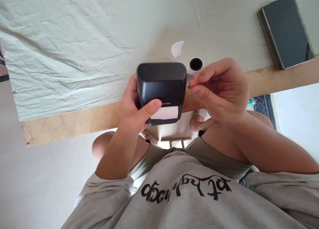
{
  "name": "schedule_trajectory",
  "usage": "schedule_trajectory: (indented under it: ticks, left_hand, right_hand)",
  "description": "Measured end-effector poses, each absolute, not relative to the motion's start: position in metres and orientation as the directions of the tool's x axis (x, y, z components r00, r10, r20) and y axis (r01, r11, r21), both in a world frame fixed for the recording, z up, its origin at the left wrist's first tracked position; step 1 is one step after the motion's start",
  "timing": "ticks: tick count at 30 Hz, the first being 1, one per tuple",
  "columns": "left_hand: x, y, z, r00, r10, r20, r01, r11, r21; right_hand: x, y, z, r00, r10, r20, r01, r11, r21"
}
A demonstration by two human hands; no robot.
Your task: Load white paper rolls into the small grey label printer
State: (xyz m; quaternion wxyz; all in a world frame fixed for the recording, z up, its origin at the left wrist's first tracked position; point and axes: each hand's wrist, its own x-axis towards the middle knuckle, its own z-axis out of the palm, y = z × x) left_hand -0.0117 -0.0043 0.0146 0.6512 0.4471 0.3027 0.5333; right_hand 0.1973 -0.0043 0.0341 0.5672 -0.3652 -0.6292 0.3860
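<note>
Floor: pale, plain floor (pixel 37 182) fills the lower left, under the table edge.
Table: a wooden edge (pixel 74 121) runs across the view, rising toward the right, with bare wood showing as a strip.
Cloth: a creased, off-white cloth (pixel 74 39) covers the table top beyond that strip.
Left hand: the left hand (pixel 133 104) is clamped round the printer, thumb pressed on its near face, fingers hidden behind its left side.
Printer: a small dark box-shaped printer (pixel 161 86) is held up over the table edge, just above the person's lap; a white strip of paper (pixel 165 113) shows at its slot.
Paper roll: a white roll with a dark core (pixel 196 64) lies on the cloth just behind the printer, a torn white scrap (pixel 178 49) beside it.
Right hand: the right hand (pixel 220 89) sits just right of the printer, fingertips pinched together; whether they grip anything I cannot tell.
Phone: a dark-screened phone (pixel 286 31) lies flat on the cloth at far right, well apart from both hands.
Rug: a patterned rug (pixel 264 106) shows on the floor below the phone.
</note>
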Motion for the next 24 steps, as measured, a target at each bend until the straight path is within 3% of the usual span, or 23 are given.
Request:
schedule_trajectory:
  ticks: [15, 24]
  left_hand:
    - [-0.0103, -0.0047, 0.0144, 0.201, 0.980, 0.013, -0.378, 0.065, 0.924]
    - [-0.0123, -0.0029, 0.0109, 0.204, 0.975, 0.083, -0.458, 0.020, 0.889]
  right_hand:
    - [0.1961, -0.0086, 0.0387, -0.090, 0.892, 0.443, 0.069, 0.450, -0.891]
    - [0.1991, -0.0067, 0.0350, -0.042, 0.893, 0.448, 0.166, 0.448, -0.878]
